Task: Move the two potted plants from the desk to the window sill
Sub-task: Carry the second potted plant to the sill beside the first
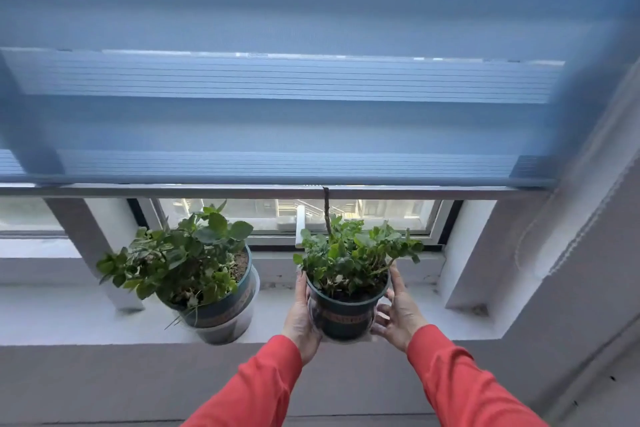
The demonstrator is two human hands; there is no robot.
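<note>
two potted plants show at the window sill, which serves as the landmark for everything else. one potted plant already stands on the sill, toward its front edge, in a dark green pot with a brownish band, nested in a clear outer container; its leaves spread out to the left and up. the second potted plant is at the sill's front edge, to the right of the first and apart from it, with bare sill between them. its pot is the same dark green with a band, and also sits in a clear outer sleeve (whether its base touches the sill or hangs just above it cannot be told). a thin bare stem rises straight up from its soil above the leaves.

the left hand presses flat against the left side of this second pot, fingers together and pointing up along the wall. the right hand cups the right side, fingers spread and curled around the pot, thumb up near the rim. both sleeves are red-orange.

behind the sill, a white window handle stands upright on the frame between the two plants. above the sill hangs a blue banded blind, lowered most of the way, leaving a strip of glass open.
</note>
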